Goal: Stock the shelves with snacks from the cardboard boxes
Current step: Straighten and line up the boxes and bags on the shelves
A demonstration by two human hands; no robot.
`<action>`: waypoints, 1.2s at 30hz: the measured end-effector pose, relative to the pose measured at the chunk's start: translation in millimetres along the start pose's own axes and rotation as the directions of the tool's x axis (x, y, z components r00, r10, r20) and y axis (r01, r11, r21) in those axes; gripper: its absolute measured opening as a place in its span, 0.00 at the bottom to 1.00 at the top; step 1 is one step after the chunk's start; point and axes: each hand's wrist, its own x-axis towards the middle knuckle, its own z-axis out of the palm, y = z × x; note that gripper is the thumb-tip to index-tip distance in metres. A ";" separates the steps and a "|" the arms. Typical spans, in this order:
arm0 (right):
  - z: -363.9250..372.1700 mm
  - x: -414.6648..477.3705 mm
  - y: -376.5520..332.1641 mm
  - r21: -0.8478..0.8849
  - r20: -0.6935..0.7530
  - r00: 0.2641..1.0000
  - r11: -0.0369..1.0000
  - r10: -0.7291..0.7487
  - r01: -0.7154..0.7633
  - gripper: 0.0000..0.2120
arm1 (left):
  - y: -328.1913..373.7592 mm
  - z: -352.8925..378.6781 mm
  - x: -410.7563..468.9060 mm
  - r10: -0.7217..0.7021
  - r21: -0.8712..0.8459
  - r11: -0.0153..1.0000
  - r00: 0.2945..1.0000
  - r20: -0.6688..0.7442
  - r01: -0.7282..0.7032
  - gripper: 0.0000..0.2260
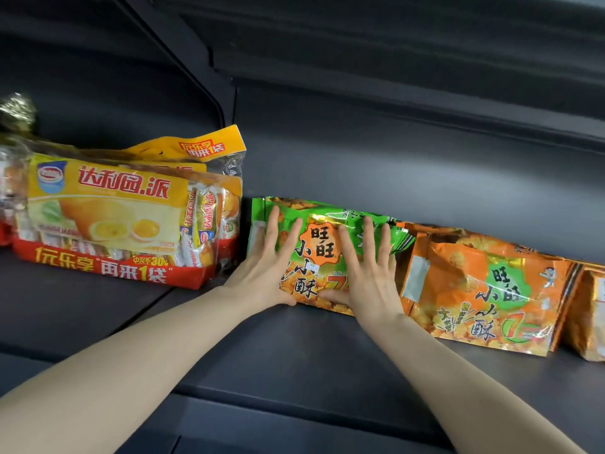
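On the dark shelf (294, 348), we have both hands laid flat against a green snack bag (322, 247). The left hand (265, 263) and the right hand (368, 270) are open, fingers straight and spread, pressing the bag's face rather than gripping it, with the thumbs down by its lower edge. The bag leans back toward the rear wall of the shelf, between the yellow pie pack (108, 211) on its left and the orange snack bag (474, 290) on its right, whose left edge it overlaps.

We judge the stocking to be well under way but not finished. A row of packs already stands along the back, and this green bag looks to be getting its final push into line. No cardboard box is in view, so we cannot tell how much stock is left to bring over.

Counting what we can see:
- **Green bags:** one in front, with layered green edges behind it at the right, so at least one more.
- **Orange bags:** one in front with further edges stacked behind it, and a second orange bag (589, 316) cut off by the right edge.
- **Yellow pie packs:** two, one standing behind the other.
- **Far left:** a sliver of another pack that we cannot identify
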 end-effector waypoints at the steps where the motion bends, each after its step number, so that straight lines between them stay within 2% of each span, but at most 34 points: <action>1: 2.3 3.0 -0.3 0.009 0.011 1.000 1.000 -0.001 0.001 0.62 | -0.4 2.2 2.2 -0.010 0.008 1.000 1.000 0.003 0.010 0.64; 6: 8.9 9.4 1.5 -0.018 0.015 1.000 1.000 -0.002 0.002 0.61 | 1.0 1.8 9.6 -0.038 0.030 0.999 0.999 0.038 0.036 0.62; 10: -3.9 4.6 -2.7 -0.099 -0.022 0.999 0.995 -0.030 0.027 0.50 | 1.8 -22.4 -4.7 -0.038 0.058 0.998 0.996 0.074 0.034 0.54; 14: -25.4 5.6 -31.2 -0.046 -0.068 0.996 0.997 0.057 -0.060 0.46 | -11.2 -55.1 -30.8 0.083 0.260 0.963 0.996 -0.040 -0.070 0.41; 17: -40.4 11.8 -73.1 0.036 -0.142 0.989 0.999 0.040 -0.035 0.36 | -48.6 -82.8 -57.1 0.109 0.297 0.952 0.988 -0.113 -0.071 0.41; 19: -47.3 17.5 -108.0 0.090 -0.166 0.986 0.996 0.007 0.008 0.34 | -84.0 -102.1 -76.5 0.097 0.283 0.958 0.983 -0.157 -0.049 0.42; 26: -57.9 44.8 -246.4 0.111 -0.143 0.986 0.988 -0.088 0.104 0.41 | -233.3 -153.7 -133.4 -0.073 0.300 0.947 0.986 -0.150 0.116 0.49; 31: -39.6 56.7 -302.5 -0.012 0.025 0.991 0.991 -0.131 0.131 0.53 | -292.7 -165.7 -131.4 -0.164 0.338 0.920 0.978 -0.128 0.199 0.56; 33: -31.3 63.5 -308.7 -0.049 0.088 0.992 0.995 -0.088 0.092 0.59 | -299.9 -163.4 -121.7 -0.209 0.266 0.935 0.971 -0.116 0.233 0.58; 36: -23.8 72.9 -308.8 -0.081 0.127 0.991 0.995 -0.043 0.053 0.62 | -306.1 -154.1 -106.1 -0.238 0.107 0.963 0.966 -0.103 0.249 0.62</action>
